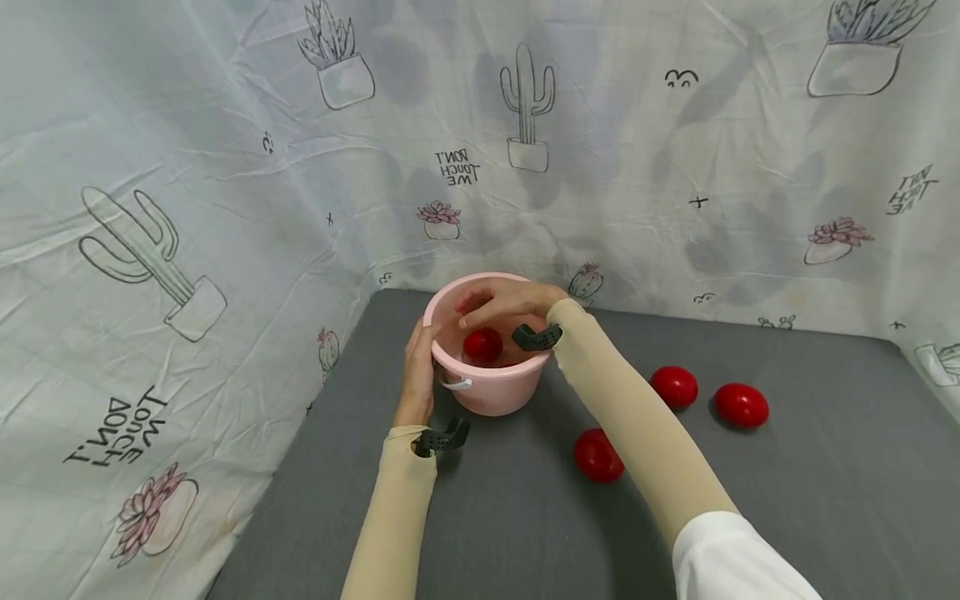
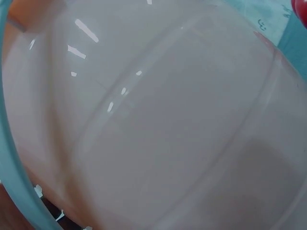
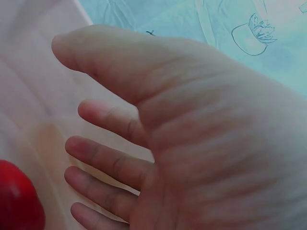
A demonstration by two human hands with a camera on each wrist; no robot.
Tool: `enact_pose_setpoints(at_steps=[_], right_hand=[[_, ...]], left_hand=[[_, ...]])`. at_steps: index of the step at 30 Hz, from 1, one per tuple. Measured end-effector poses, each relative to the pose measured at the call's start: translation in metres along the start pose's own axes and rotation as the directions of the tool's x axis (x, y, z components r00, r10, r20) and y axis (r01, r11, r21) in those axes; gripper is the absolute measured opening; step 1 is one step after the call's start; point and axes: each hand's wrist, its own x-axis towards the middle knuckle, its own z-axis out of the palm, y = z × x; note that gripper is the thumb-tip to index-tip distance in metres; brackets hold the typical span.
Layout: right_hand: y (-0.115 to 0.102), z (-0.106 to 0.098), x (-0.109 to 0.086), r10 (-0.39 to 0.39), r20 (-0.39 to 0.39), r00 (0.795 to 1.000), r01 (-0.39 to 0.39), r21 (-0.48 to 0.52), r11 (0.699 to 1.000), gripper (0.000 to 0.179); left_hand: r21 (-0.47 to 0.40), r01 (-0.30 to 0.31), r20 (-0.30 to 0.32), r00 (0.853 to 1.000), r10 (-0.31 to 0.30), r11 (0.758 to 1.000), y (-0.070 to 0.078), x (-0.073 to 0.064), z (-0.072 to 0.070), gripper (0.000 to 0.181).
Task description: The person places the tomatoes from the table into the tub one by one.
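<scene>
The pink bucket (image 1: 495, 392) stands upright on the grey worktop (image 1: 517, 525), near its back edge, where a printed cloth (image 1: 637, 175) rises as a wall. A second side of the cloth runs along the worktop's left edge, so the room on that side is narrow, while a broader stretch of surface extends to the right.

The right hand (image 1: 517, 302) reaches in over the back right part of the rim, thumb and fingers apart and holding nothing. In the right wrist view a gap separates its fingers (image 3: 108, 158) from the red oval piece (image 1: 482, 345), which lies inside the bucket, toward the near wall.

The left hand (image 1: 418, 375) is against the outside of the bucket's left wall, its tips up by the rim. The left wrist view is mostly pale bucket wall, so I cannot tell whether its fingers lie straight or curl. The white handle (image 1: 456, 384) hangs on the near left side, just beside that hand.

Three more red pieces (image 1: 741, 406) lie on the worktop to the right of the bucket: two farther right, near each other but apart, and one closer to the front, partly hidden by the right forearm (image 1: 645, 425).
</scene>
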Motion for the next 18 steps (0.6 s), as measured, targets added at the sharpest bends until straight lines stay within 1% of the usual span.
enact_pose_setpoints(at_steps=[3, 5, 7, 8, 9, 12, 14, 15, 18], right_hand=[[0.001, 0.0, 0.001, -0.022, 0.001, 1.0, 0.022, -0.033, 0.999, 0.053], [-0.003, -0.004, 0.002, -0.044, -0.006, 0.999, 0.044, -0.049, 0.998, 0.052], [-0.005, -0.006, 0.004, -0.049, -0.016, 0.999, 0.048, -0.063, 0.997, 0.051], [-0.005, -0.007, 0.004, -0.044, -0.016, 0.999, 0.043, -0.048, 0.998, 0.051], [-0.005, -0.007, 0.005, -0.041, -0.024, 0.999, 0.04, -0.056, 0.998, 0.05], [-0.004, -0.009, 0.004, -0.045, -0.047, 0.998, 0.039, -0.116, 0.993, 0.045], [-0.006, -0.01, -0.001, -0.057, -0.054, 0.997, 0.048, -0.148, 0.988, 0.043], [-0.008, -0.012, -0.005, -0.067, -0.067, 0.996, 0.053, -0.189, 0.981, 0.043], [-0.019, -0.021, -0.024, -0.078, -0.1, 0.992, 0.054, -0.226, 0.973, 0.044]], left_hand=[[-0.019, -0.007, 0.017, 1.0, 0.007, 1.0, -0.002, 0.0, -0.001, 0.044], [-0.034, -0.022, 0.012, 1.0, 0.022, 0.999, 0.001, 0.003, 0.0, 0.044], [-0.043, -0.028, 0.008, 1.0, 0.028, 0.999, 0.002, 0.004, 0.0, 0.044], [-0.046, -0.027, 0.003, 1.0, 0.028, 0.999, 0.003, 0.004, 0.0, 0.044], [-0.045, -0.023, 0.0, 1.0, 0.023, 0.999, 0.002, 0.005, 0.0, 0.043], [-0.055, -0.006, 0.001, 1.0, 0.006, 0.998, 0.0, 0.003, 0.0, 0.044], [-0.052, 0.008, -0.003, 1.0, -0.008, 0.999, -0.001, 0.001, 0.001, 0.044], [-0.051, 0.012, -0.004, 1.0, -0.012, 0.999, -0.002, 0.001, 0.001, 0.044], [-0.038, 0.007, -0.004, 1.0, -0.007, 0.999, -0.001, 0.001, 0.003, 0.043]])
